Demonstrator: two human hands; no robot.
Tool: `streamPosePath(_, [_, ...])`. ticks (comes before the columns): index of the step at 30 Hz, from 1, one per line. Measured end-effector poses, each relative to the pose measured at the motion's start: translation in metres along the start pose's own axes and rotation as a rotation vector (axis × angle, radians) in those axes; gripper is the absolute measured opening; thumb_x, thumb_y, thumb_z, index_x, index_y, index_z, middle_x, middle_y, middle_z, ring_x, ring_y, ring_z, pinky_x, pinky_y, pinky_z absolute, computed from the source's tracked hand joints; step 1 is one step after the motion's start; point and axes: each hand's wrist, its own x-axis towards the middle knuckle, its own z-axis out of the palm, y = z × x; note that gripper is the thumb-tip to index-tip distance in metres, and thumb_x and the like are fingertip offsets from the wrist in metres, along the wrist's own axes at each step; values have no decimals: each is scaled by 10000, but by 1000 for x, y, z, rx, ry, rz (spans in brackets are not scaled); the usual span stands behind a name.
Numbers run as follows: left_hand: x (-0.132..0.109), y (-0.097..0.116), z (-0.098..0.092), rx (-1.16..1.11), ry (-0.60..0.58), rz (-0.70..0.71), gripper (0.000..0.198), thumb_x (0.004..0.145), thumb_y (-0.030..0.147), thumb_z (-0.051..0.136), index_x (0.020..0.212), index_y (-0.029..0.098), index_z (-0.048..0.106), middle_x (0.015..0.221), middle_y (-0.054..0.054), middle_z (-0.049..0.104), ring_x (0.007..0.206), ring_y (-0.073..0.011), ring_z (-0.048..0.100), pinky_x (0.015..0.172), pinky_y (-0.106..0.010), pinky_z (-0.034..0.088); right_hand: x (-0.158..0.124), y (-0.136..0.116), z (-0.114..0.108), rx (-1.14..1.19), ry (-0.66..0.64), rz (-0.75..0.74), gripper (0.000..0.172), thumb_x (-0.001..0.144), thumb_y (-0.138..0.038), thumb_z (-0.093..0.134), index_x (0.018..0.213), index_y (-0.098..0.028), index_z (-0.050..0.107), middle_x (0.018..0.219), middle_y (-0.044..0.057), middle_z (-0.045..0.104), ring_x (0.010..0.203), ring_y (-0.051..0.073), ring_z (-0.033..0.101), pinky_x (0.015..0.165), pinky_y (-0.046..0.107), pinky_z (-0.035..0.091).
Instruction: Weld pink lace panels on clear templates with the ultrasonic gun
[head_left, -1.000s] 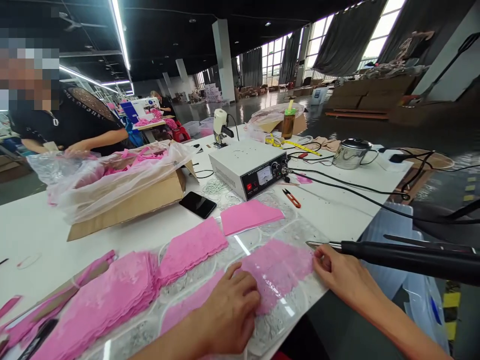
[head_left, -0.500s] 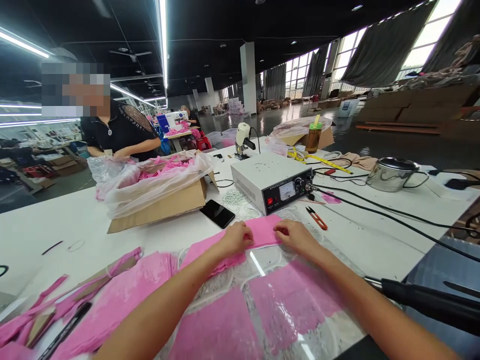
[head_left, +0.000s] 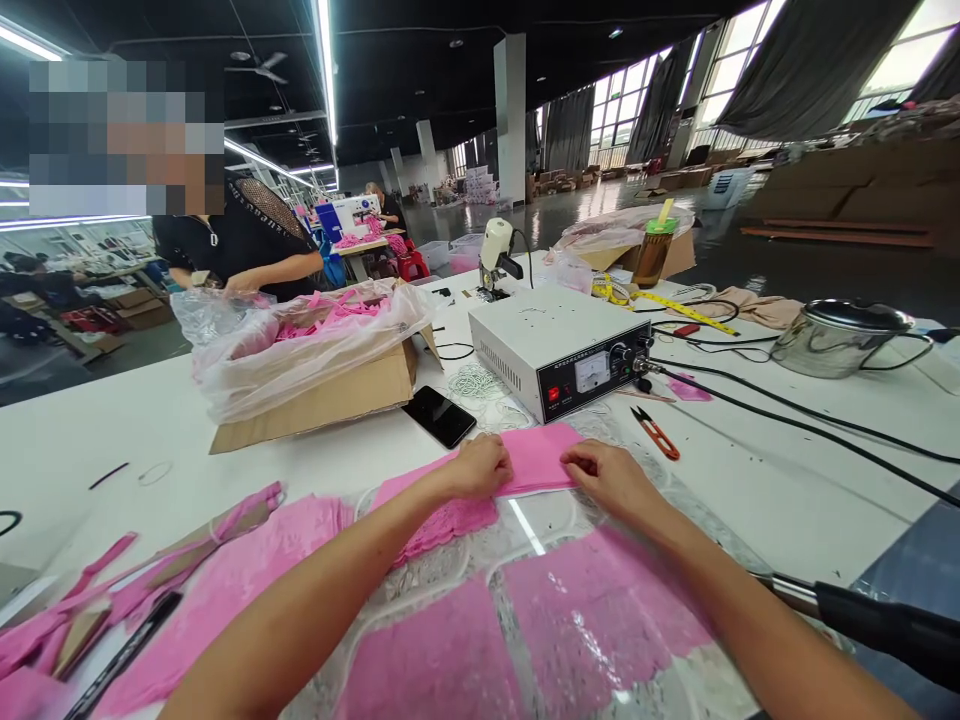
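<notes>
A folded strip of pink fabric lies across the far part of a clear plastic sheet. On its left part rests my left hand, fingers curled down and closed on the cloth. My right hand pinches the strip's right end between thumb and fingers. Below my left wrist a scalloped pink edge shows. Larger flat pink pieces appear through the glossy sheet nearer to me. Left of my left forearm lies a pile of pink cut pieces, partly covered by that arm.
Behind the strip stand a white control box and a black phone. Orange thread snips lie to the right, near cables and a glass pot. A plastic-lined carton sits left, with a co-worker behind it.
The view has shifted slightly, so the box and pot appear farther right. My left fingers look curled tighter on the pink fabric. My right hand stays at the strip's right end.
</notes>
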Motion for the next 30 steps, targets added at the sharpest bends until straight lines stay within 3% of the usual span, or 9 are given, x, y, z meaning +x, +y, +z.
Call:
streamPosePath(6, [2, -4, -5, -63, -26, 36, 324, 967, 350, 595, 1235, 169, 577, 1241, -94, 594, 1048, -224, 624, 885, -430, 544, -6, -9, -3, 24, 36, -162, 206, 853, -267, 524, 896, -202, 715, 915, 63, 737, 812, 195, 680, 746, 324, 530])
streamPosePath(12, [5, -5, -13, -127, -26, 82, 334, 964, 354, 600, 1239, 165, 575, 1239, -92, 594, 1046, -229, 625, 879, -429, 547, -9, -24, 8, -67, 68, -327, 163, 787, -215, 640, 941, -207, 690, 961, 67, 718, 917, 221, 652, 821, 358, 515])
streamPosePath(16, [2, -2, -25, -158, -30, 127, 323, 967, 355, 594, 1231, 169, 581, 1239, -90, 595, 1044, -227, 625, 879, -424, 547, -3, -21, 15, -177, 143, -333, 149, 785, -148, 601, 901, -193, 682, 923, 79, 700, 891, 234, 622, 791, 365, 482])
streamPosePath(20, [-10, 8, -31, -207, -57, 182, 317, 965, 368, 596, 1204, 160, 590, 1198, -81, 610, 1006, -219, 633, 851, -409, 553, -7, -9, 3, -274, 243, -294, 176, 762, -59, 538, 822, -170, 660, 871, 109, 679, 832, 248, 594, 755, 377, 436])
streamPosePath(24, [-37, 27, -21, -272, -100, 252, 122, 948, 253, 573, 947, 158, 648, 1015, -42, 633, 911, -172, 619, 806, -318, 524, -43, -1, -19, -319, 278, -346, 190, 765, -45, 518, 827, -183, 633, 846, 90, 663, 805, 238, 579, 744, 368, 425])
streamPosePath(26, [-53, 41, -9, -302, -124, 285, 136, 894, 135, 547, 796, 172, 633, 940, -24, 623, 897, -154, 605, 799, -265, 497, -70, 1, -28, -324, 275, -402, 201, 780, -40, 500, 831, -191, 623, 845, 78, 667, 808, 231, 586, 754, 364, 438])
streamPosePath(30, [-79, 65, 15, -336, -138, 321, 153, 833, 66, 544, 759, 190, 594, 986, -18, 610, 951, -155, 584, 872, -266, 469, -117, 4, -37, -322, 295, -518, 230, 837, -28, 477, 868, -206, 618, 827, 51, 672, 777, 194, 597, 739, 334, 468])
